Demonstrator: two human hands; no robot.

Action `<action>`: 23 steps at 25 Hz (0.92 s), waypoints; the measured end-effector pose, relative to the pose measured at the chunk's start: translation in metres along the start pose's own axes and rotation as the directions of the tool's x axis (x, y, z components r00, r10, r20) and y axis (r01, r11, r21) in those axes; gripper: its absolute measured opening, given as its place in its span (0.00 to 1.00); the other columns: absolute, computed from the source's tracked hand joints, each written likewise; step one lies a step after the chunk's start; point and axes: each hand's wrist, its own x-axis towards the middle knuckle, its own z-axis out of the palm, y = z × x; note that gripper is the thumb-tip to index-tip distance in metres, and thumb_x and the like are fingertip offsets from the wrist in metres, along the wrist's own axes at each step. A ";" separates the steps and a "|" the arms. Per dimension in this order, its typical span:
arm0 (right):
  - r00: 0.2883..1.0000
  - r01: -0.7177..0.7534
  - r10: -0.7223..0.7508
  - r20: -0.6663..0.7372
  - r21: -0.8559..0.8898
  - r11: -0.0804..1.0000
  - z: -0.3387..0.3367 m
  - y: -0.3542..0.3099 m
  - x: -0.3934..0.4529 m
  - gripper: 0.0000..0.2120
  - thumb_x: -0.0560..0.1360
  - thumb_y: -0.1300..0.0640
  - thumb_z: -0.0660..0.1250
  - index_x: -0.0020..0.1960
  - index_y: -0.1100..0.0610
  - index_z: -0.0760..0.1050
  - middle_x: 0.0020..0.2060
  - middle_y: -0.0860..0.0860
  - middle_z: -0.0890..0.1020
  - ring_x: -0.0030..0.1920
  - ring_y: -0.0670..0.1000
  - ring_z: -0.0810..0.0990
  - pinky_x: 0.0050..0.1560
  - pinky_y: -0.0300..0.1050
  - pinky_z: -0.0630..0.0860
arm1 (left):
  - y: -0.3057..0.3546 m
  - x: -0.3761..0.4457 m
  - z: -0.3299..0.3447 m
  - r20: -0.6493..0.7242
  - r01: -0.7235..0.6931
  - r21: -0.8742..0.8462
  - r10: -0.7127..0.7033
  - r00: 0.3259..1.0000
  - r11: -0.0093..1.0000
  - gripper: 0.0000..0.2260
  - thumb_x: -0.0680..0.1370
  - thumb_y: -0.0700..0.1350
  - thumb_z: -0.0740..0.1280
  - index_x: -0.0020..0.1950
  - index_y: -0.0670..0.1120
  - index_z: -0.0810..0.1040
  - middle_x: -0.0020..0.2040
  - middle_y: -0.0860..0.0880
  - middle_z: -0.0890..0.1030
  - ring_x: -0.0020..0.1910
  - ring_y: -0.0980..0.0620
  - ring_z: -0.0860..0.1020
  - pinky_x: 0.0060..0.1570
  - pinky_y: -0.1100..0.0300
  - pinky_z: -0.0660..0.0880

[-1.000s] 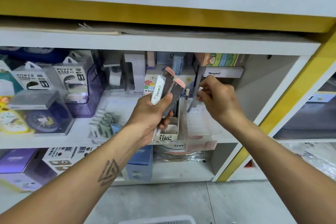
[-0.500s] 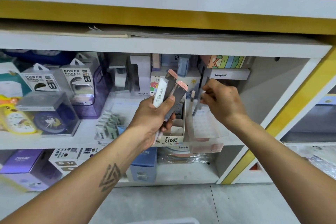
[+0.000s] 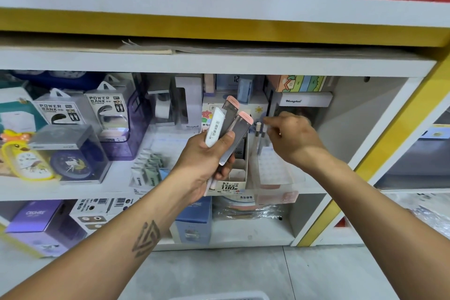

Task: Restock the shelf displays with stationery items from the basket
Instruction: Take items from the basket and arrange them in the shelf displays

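Note:
My left hand (image 3: 207,156) grips a fan of slim pencil-lead cases (image 3: 231,129): one white, two grey with pink caps. It holds them up in front of the middle shelf. My right hand (image 3: 289,136) pinches the top of a thin pen-like item (image 3: 264,134) that stands in a clear display holder (image 3: 272,173) on the shelf. A small cardboard lead display box (image 3: 235,182) stands just left of that holder, partly hidden by my left hand. Only the white rim of the basket (image 3: 219,296) shows at the bottom edge.
Power bank packs (image 3: 104,114), boxed clocks (image 3: 70,153) and a yellow duck clock (image 3: 22,156) fill the shelf's left side. Small erasers (image 3: 148,170) lie near the middle. Boxes (image 3: 36,224) sit on the lower shelf. A yellow shelf post (image 3: 379,156) stands at the right.
My right hand has dropped slightly and now pinches the pen top in the clear holder. My left hand keeps holding the cases in the same spot. The view has shifted a little downward.

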 end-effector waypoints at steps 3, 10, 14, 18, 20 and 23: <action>0.986 -0.105 0.158 -0.058 0.518 0.849 -0.009 -0.016 -0.002 0.11 0.81 0.50 0.64 0.57 0.52 0.81 0.35 0.50 0.84 0.33 0.50 0.79 0.37 0.48 0.76 | 0.000 -0.003 -0.006 -0.008 -0.005 0.014 0.005 1.000 1.000 0.10 0.80 0.49 0.69 0.45 0.43 0.74 0.30 0.44 0.77 0.22 0.49 0.70 0.21 0.63 0.64; 0.944 -0.325 0.193 0.269 0.861 0.390 0.002 -0.056 -0.007 0.11 0.77 0.60 0.72 0.52 0.67 0.77 0.32 0.58 0.82 0.28 0.54 0.79 0.27 0.41 0.76 | 0.000 -0.013 -0.016 -0.010 0.013 0.027 -0.012 1.000 1.000 0.12 0.80 0.51 0.68 0.48 0.43 0.73 0.31 0.42 0.77 0.22 0.49 0.69 0.22 0.64 0.62; 0.946 -0.324 0.117 0.302 0.897 0.301 0.005 -0.060 -0.004 0.05 0.76 0.66 0.72 0.49 0.63 0.77 0.34 0.61 0.82 0.29 0.53 0.81 0.30 0.41 0.79 | 0.004 -0.014 -0.027 -0.057 0.021 -0.023 -0.022 0.998 1.000 0.17 0.80 0.55 0.66 0.47 0.40 0.77 0.30 0.40 0.76 0.21 0.49 0.69 0.20 0.65 0.62; 0.967 -0.253 0.100 0.232 0.864 0.435 0.003 -0.059 -0.001 0.06 0.75 0.68 0.70 0.47 0.61 0.84 0.36 0.62 0.83 0.26 0.50 0.76 0.26 0.39 0.73 | 0.011 -0.012 -0.047 -0.151 0.029 -0.007 -0.030 0.988 1.000 0.16 0.81 0.54 0.65 0.47 0.40 0.77 0.31 0.41 0.78 0.20 0.48 0.69 0.19 0.64 0.63; 0.976 -0.218 0.089 0.201 0.834 0.507 -0.004 -0.052 0.003 0.06 0.74 0.68 0.71 0.45 0.60 0.85 0.36 0.61 0.85 0.27 0.49 0.76 0.27 0.39 0.72 | 0.014 -0.011 -0.059 -0.211 0.019 0.015 -0.015 0.977 1.000 0.15 0.81 0.53 0.64 0.45 0.42 0.76 0.30 0.40 0.77 0.21 0.48 0.69 0.20 0.64 0.63; 0.954 -0.206 -0.044 0.295 0.760 0.617 -0.008 -0.044 0.003 0.08 0.71 0.65 0.76 0.49 0.58 0.85 0.39 0.58 0.86 0.34 0.52 0.83 0.36 0.42 0.82 | 0.019 -0.013 -0.074 -0.245 0.003 0.029 0.004 0.970 1.000 0.13 0.82 0.53 0.63 0.47 0.43 0.75 0.30 0.40 0.77 0.21 0.48 0.69 0.20 0.63 0.63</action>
